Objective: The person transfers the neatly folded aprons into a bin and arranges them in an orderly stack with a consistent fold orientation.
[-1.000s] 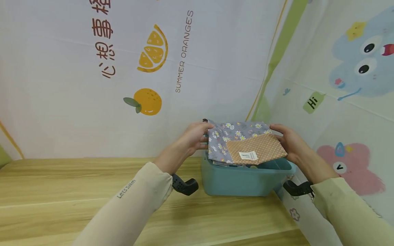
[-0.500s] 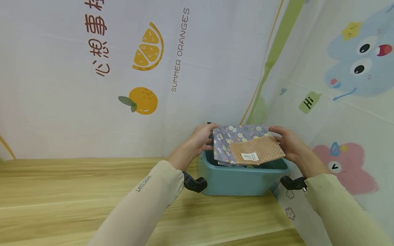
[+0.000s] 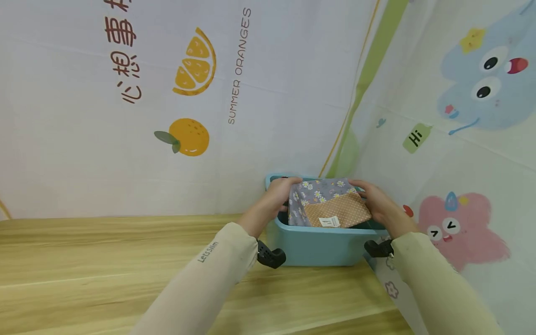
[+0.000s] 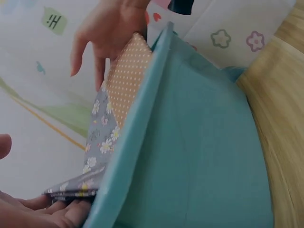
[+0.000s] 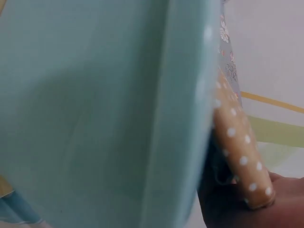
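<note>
A folded floral cloth (image 3: 322, 190), grey with white daisies, has a tan polka-dot section and a small white label. It sits within the mouth of a blue-green plastic bin (image 3: 324, 249), its front edge close to the bin's front rim. My left hand (image 3: 278, 193) holds the cloth's left side, fingers under it in the left wrist view. On the opposite side, my right hand (image 3: 377, 202) holds the polka-dot end, thumb near the back edge. In the right wrist view the bin wall (image 5: 95, 104) hides most of the cloth and hand.
The bin stands on a wooden tabletop (image 3: 125, 270), in the corner between two printed wall sheets. The back sheet (image 3: 284, 93) shows orange drawings; the right-hand sheet (image 3: 398, 163) has cartoon figures. A black wrist device (image 3: 270, 255) is on my left wrist.
Both hands have lowered the folded cloth into the bin's mouth, and the bin's back rim now shows behind it. The right hand has moved left and down. The view has shifted slightly right.
</note>
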A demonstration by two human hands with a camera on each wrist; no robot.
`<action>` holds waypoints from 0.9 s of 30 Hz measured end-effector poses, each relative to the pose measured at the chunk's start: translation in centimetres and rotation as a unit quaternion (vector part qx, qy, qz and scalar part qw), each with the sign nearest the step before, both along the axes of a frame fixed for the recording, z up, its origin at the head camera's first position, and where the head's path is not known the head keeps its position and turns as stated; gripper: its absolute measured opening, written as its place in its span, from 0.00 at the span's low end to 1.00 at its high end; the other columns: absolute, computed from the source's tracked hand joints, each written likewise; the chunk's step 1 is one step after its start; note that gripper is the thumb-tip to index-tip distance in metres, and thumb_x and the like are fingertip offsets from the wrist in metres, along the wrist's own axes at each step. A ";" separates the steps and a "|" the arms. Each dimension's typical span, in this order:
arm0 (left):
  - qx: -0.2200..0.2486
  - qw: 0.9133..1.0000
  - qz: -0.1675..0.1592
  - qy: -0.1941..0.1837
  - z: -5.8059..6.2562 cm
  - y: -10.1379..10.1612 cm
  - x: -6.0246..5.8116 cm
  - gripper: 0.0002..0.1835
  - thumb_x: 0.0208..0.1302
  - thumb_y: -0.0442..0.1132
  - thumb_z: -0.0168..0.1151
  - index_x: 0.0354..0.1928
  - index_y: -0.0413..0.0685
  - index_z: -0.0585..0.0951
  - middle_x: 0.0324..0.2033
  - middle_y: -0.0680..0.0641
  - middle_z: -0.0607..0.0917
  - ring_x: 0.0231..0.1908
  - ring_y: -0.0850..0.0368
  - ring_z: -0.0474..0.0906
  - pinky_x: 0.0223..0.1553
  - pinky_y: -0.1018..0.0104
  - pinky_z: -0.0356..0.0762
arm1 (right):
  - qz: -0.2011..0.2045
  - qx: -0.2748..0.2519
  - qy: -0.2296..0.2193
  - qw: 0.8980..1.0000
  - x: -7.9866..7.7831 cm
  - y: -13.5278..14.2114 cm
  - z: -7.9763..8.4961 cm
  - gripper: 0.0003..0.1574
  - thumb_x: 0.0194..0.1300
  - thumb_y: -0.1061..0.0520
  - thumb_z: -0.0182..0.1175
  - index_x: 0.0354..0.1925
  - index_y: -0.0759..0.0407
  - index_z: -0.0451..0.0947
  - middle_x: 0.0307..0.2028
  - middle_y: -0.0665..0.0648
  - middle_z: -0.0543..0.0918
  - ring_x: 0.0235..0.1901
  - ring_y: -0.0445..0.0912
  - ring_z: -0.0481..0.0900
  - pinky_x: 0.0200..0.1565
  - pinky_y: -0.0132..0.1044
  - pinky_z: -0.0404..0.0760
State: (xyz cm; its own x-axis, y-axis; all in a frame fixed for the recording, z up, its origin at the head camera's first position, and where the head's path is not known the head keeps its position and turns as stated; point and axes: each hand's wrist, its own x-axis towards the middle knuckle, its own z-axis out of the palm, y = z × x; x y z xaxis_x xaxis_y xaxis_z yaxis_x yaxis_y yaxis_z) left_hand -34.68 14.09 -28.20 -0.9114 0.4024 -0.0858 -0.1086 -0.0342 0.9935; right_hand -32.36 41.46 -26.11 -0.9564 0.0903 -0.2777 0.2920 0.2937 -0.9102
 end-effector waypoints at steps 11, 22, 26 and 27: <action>-0.043 0.999 0.017 0.019 -0.3 0.5 0.5 0.43 0.74 0.53 0.54 0.81 0.44 0.49 0.81 0.42 0.51 0.78 0.40 0.53 0.77 0.42 0.56 | 0.002 0.017 -0.015 1.000 -0.3 -0.5 -0.2 0.56 0.75 0.32 0.44 0.81 0.45 0.21 0.81 0.68 0.32 0.78 0.67 0.48 0.74 0.61 0.61; -0.083 0.996 0.002 0.017 0.3 0.0 0.9 0.50 0.70 0.60 0.54 0.82 0.48 0.40 0.82 0.43 0.44 0.79 0.39 0.49 0.77 0.39 0.52 | 0.065 0.037 -0.025 0.997 0.3 -0.5 0.5 0.58 0.76 0.31 0.44 0.80 0.50 0.20 0.80 0.70 0.27 0.79 0.69 0.34 0.78 0.64 0.46; -0.092 0.995 -0.012 0.041 1.0 -0.5 1.2 0.48 0.71 0.59 0.55 0.82 0.50 0.44 0.81 0.44 0.48 0.79 0.40 0.51 0.77 0.40 0.54 | 0.082 0.039 -0.017 0.996 0.4 -0.7 1.2 0.56 0.77 0.32 0.44 0.81 0.51 0.24 0.80 0.70 0.30 0.79 0.69 0.36 0.78 0.64 0.47; -0.097 0.994 -0.019 0.048 1.2 -0.6 1.2 0.47 0.71 0.59 0.55 0.82 0.51 0.46 0.81 0.44 0.49 0.79 0.40 0.51 0.77 0.40 0.54 | 0.087 0.041 -0.016 0.995 0.4 -0.8 1.4 0.56 0.77 0.32 0.44 0.81 0.51 0.24 0.80 0.70 0.30 0.79 0.69 0.36 0.78 0.64 0.47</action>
